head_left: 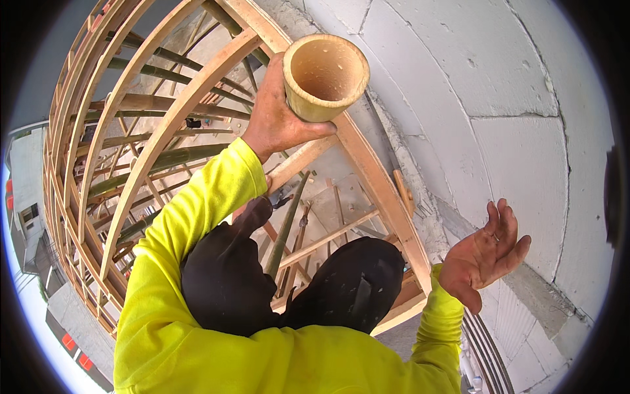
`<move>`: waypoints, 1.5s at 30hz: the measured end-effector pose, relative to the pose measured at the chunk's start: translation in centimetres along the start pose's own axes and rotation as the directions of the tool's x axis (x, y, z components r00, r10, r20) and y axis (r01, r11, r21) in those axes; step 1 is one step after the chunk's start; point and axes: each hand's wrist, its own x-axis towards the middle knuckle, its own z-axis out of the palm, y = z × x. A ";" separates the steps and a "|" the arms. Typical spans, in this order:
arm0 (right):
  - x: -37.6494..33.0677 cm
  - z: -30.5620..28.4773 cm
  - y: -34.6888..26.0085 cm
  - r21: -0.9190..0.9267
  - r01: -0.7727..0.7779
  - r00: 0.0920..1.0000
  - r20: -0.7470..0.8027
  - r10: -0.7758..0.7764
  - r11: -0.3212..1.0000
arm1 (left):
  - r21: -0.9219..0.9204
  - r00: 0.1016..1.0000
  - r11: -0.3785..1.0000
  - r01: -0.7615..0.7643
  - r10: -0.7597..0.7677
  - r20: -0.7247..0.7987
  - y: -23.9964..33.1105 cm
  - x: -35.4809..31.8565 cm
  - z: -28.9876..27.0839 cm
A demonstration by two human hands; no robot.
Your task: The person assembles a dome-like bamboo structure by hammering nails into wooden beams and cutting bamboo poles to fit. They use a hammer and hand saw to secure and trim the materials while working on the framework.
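Observation:
My left hand (281, 108) is wrapped round a hollow bamboo tube (306, 107), its round cut end facing up toward me. The tube's inside looks pale and rough, and how far it runs down below my hand cannot be made out. Off to the right, my right hand (482, 257) is held in the air with the palm turned up and the fingers apart. It holds nothing. The pale block wall (518, 157) is behind it.
I sit or crouch high on a timber frame, a long beam (387, 190) running along the wall. Curved rafters (172, 139) and green bamboo poles (289, 223) spread left and below, with open gaps down to a lower level. Cables (487, 351) run at lower right.

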 end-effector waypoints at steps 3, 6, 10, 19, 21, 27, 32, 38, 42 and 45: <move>4.0 9.4 0.4 0.185 -0.117 0.955 -0.248 0.162 0.976 | -0.431 0.991 0.898 0.093 -0.124 -0.044 -0.4 -0.5 -0.2; 6.8 20.0 5.1 0.195 -0.106 0.990 -0.068 0.121 0.975 | -0.419 0.984 0.902 -0.105 0.156 0.089 -3.5 3.8 -1.6; 7.4 19.0 4.2 0.184 -0.121 0.988 0.114 0.101 0.975 | -0.189 0.999 0.982 -0.016 0.010 -0.033 -2.3 1.9 0.5; 10.4 23.4 4.9 0.194 -0.105 0.994 0.063 0.094 0.975 | -0.506 0.996 0.862 0.029 -0.070 -0.062 0.5 4.6 0.3; 10.8 24.4 5.9 0.248 -0.133 0.985 0.139 0.101 0.960 | -0.356 0.991 0.934 -0.028 -0.020 -0.131 0.7 3.5 1.8; 11.5 17.5 4.1 0.259 -0.117 0.984 0.163 0.076 0.959 | -0.270 0.970 0.961 -0.059 -0.009 -0.243 -4.3 1.6 -2.1; 17.1 37.0 7.4 0.314 -0.285 0.920 0.355 0.167 0.905 | -0.444 0.863 0.892 0.084 -0.288 -0.416 -7.2 7.0 -3.9; 18.9 37.0 6.7 0.361 -0.511 0.771 0.593 0.231 0.780 | -0.349 0.847 0.928 0.127 -0.285 -0.448 -10.1 6.4 -3.0; 14.6 27.8 5.5 0.259 -0.255 0.828 0.555 0.072 0.932 | -0.441 0.941 0.889 0.126 -0.248 -0.230 -7.7 4.9 -2.4; 7.5 15.4 3.5 -0.063 -0.123 0.823 0.551 0.137 0.990 | -0.153 0.985 0.973 -0.174 0.171 -0.034 -1.5 0.8 3.1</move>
